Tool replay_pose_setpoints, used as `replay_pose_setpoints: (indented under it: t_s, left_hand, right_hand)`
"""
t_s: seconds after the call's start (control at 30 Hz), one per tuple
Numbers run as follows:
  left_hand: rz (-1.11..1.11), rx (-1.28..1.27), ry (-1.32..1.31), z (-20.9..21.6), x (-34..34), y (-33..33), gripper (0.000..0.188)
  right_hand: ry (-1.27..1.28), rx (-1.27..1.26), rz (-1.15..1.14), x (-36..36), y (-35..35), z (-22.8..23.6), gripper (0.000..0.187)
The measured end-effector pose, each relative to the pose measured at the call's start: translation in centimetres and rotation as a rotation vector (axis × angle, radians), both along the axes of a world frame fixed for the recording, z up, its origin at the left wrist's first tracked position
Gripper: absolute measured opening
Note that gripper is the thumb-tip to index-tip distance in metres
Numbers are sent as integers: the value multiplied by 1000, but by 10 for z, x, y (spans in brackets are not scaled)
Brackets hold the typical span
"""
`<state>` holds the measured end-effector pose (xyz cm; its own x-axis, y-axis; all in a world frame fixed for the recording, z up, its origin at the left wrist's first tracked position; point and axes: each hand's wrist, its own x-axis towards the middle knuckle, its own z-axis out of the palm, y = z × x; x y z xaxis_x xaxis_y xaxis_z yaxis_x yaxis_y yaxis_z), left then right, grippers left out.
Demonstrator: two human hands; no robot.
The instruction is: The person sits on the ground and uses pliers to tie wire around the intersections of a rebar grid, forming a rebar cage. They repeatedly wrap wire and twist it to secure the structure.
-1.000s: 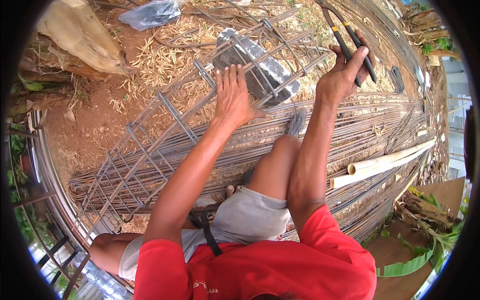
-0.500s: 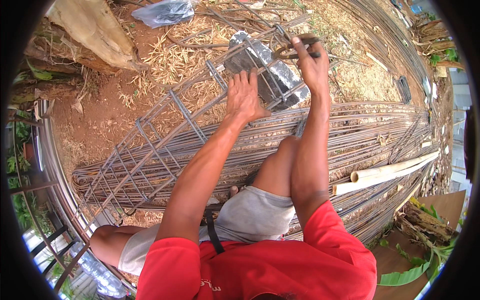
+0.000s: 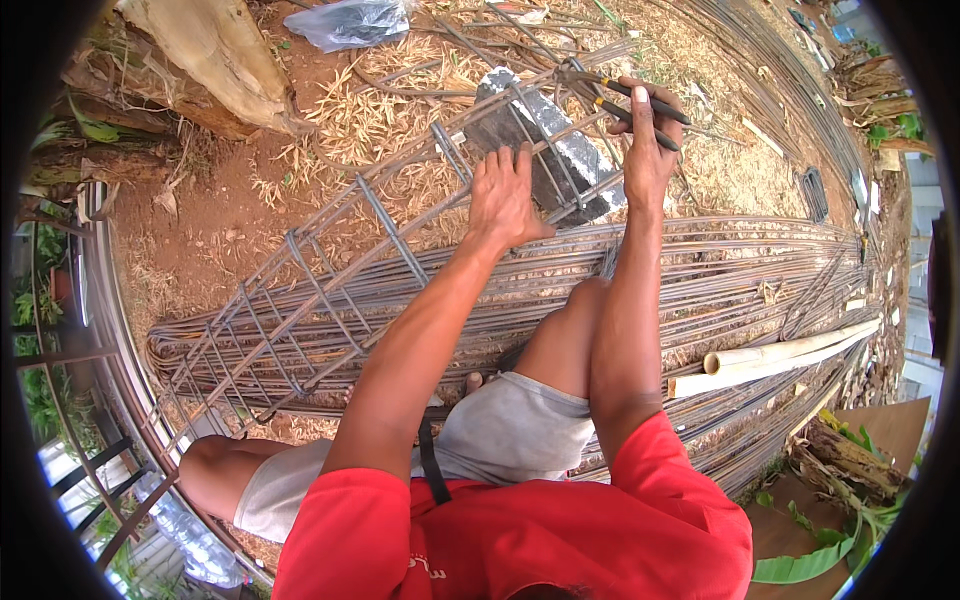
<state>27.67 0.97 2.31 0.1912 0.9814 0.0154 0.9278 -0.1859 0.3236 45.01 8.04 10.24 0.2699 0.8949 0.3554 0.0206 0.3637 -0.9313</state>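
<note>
A cage of steel rebar (image 3: 322, 287) with square stirrups slants from the lower left to the upper middle. My left hand (image 3: 500, 198) lies over one of its long bars, fingers stretched forward and thumb out to the side. In my right hand (image 3: 648, 150) are tying pincers (image 3: 612, 84) with black handles and yellow marks, the handles spread apart. Their jaws meet the far end of the cage, by a crossing of bars. A grey-black block with white patches (image 3: 580, 140) sits beneath that end of the cage.
Long rebar rods (image 3: 730, 255) lie in a wide bundle under and beside my legs. Bamboo poles (image 3: 780, 350) rest on them at the right. A clear plastic bag (image 3: 350, 22), a cut trunk (image 3: 215, 60) and a metal fence (image 3: 70, 357) surround the spot.
The pincers have swung round, so their length and spread handles now show, with the jaws at the cage's end. My left hand stays on the bar; the whole view has shifted slightly.
</note>
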Motion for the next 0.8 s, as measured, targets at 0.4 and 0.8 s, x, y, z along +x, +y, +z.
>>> replay_pose_setpoints:
  t_s: [0.4,0.8]
  left_hand:
    - [-15,-47,30,-2,0,4,143]
    - [-32,-44,-58,2,-1,6,150]
  right_hand:
    - [115,165,-33,11,-19,22,32]
    - [180,-55,414,23,-19,13,75]
